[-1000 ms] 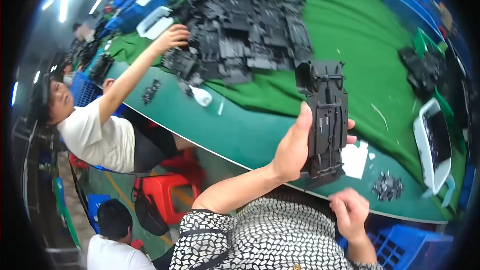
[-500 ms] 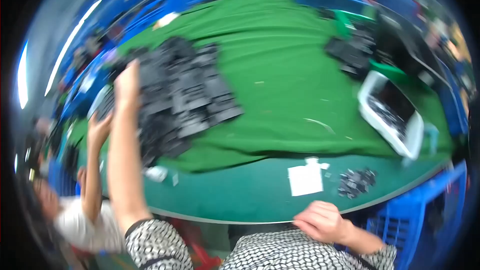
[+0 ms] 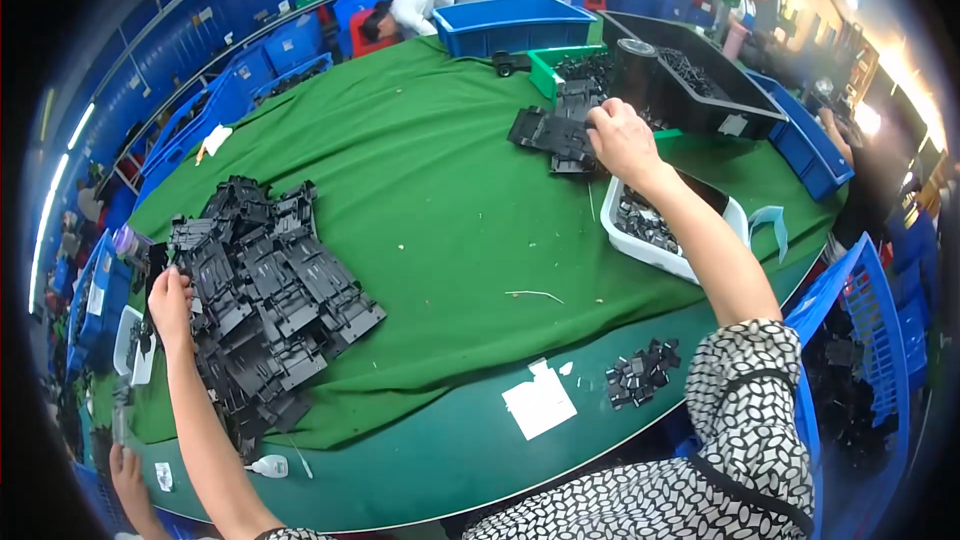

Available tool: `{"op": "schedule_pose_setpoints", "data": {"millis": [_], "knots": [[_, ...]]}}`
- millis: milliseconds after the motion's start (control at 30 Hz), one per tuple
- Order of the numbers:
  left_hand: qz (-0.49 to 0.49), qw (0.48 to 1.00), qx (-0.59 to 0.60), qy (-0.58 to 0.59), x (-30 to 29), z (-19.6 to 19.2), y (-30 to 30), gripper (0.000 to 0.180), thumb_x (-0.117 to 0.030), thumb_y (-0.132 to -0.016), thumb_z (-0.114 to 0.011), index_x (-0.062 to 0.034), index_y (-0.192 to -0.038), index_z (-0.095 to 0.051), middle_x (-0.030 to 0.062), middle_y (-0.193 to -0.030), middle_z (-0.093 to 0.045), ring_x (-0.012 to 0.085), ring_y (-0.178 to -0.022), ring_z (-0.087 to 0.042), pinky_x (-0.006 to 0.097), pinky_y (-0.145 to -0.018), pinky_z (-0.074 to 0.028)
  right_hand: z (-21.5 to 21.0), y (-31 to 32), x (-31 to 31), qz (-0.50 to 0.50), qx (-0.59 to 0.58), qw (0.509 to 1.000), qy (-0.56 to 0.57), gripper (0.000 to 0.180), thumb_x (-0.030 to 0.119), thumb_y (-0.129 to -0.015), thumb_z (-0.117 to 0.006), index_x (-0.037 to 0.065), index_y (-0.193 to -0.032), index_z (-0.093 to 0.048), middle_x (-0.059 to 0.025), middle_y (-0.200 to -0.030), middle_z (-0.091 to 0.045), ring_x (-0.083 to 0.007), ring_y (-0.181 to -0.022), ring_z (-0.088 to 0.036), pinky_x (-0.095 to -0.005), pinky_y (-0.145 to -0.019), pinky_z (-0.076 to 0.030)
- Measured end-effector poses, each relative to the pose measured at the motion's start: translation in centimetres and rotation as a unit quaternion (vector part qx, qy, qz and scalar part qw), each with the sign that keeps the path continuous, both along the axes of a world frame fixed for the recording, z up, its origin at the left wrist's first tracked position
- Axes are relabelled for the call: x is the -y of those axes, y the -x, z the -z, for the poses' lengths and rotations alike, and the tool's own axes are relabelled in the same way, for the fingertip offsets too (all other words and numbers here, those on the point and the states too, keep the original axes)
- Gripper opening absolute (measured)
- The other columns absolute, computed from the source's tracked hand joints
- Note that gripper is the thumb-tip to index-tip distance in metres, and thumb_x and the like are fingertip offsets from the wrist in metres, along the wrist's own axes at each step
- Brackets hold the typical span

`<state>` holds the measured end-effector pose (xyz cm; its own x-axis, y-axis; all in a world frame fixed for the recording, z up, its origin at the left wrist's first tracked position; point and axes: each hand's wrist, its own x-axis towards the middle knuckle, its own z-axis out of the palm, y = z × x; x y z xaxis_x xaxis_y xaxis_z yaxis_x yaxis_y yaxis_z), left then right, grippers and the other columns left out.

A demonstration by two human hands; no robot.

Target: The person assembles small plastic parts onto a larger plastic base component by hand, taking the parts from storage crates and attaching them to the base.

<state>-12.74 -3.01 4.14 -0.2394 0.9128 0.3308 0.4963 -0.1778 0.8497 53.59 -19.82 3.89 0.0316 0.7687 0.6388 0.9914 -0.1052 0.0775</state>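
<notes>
At the far right my right hand has its fingers closed on the edge of a black plastic tray-like part, which lies among similar parts by a green bin. My left hand is at the left edge of a heap of black plastic parts, fingers pinched. A dark piece shows just above those fingertips, its shape hard to make out. The heap's flat moulded parts overlap one another on a green cloth.
A white tub of small black pieces stands below my right forearm, with a large black bin behind it. Near the front edge are a white paper, small black bits and a white bottle. Another person's hand shows at lower left.
My right hand has gone from the front table edge to the black parts at the far right and closed on one. My left hand stays by the heap. The view has turned right.
</notes>
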Motion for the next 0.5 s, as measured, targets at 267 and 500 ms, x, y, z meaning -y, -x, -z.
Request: {"op": "schedule_pose_setpoints", "data": {"millis": [267, 500], "knots": [[0.147, 0.969, 0.192, -0.046, 16.3, -3.5, -9.6, 0.032, -0.022, -0.098, -0.049, 0.0015, -0.117, -0.058, 0.0053, -0.097, -0.063, 0.0104, -0.084, -0.058, 0.024, -0.077, -0.046, 0.0, 0.4, -3.3, 0.139, -0.129, 0.974, 0.121, 0.018, 0.013, -0.080, -0.059, 0.000, -0.092, -0.062, -0.0232, -0.101, -0.062, -0.0411, -0.091, -0.063, -0.0464, -0.080, -0.052], [0.310, 0.919, 0.232, 0.081, 24.8, 0.4, -17.7, 0.027, -0.015, -0.097, -0.048, 0.0032, -0.112, -0.061, 0.0094, -0.093, -0.066, 0.0147, -0.081, -0.062, 0.029, -0.077, -0.051, -2.1, 0.4, 0.2, 0.010, -0.283, 0.957, 0.056, 0.029, 0.016, -0.078, -0.063, 0.001, -0.103, -0.064, -0.0201, -0.096, -0.066, -0.0314, -0.085, -0.066, -0.0403, -0.079, -0.052]]}}
